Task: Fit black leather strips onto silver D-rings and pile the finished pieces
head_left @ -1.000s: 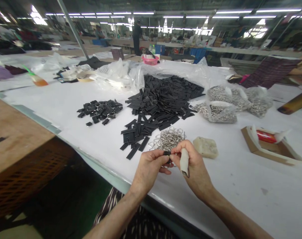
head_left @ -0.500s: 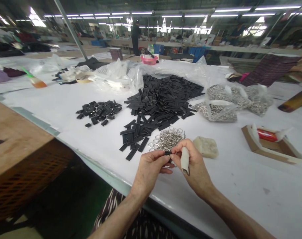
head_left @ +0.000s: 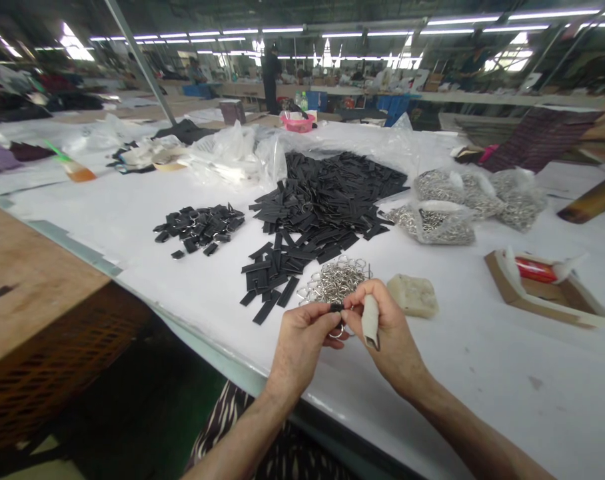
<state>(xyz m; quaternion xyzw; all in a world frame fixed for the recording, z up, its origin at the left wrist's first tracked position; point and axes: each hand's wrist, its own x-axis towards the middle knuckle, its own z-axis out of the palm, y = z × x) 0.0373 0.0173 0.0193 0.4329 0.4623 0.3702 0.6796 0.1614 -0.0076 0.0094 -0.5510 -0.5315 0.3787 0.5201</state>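
Observation:
My left hand [head_left: 302,343] and my right hand [head_left: 382,333] meet above the near edge of the white table [head_left: 482,373]. Both pinch one small black strip [head_left: 335,308] with a metal ring [head_left: 337,331] hanging under it. My right hand also has a short white stick [head_left: 369,323] tucked against its fingers. Just beyond my hands lies a loose heap of metal rings [head_left: 337,280]. A large pile of black strips [head_left: 322,207] spreads behind it. Farther left sits a smaller pile of folded black pieces with rings [head_left: 198,227].
A pale waxy block [head_left: 412,295] lies right of the rings. Bags of metal rings [head_left: 462,207] and a cardboard tray with a red tube [head_left: 542,287] are on the right. Clear plastic bags [head_left: 237,157] lie behind. A brown wooden bench [head_left: 27,280] stands left. A person [head_left: 271,70] stands far off.
My hands stay pinched on the same strip and ring, hardly shifting. The view has tilted slightly.

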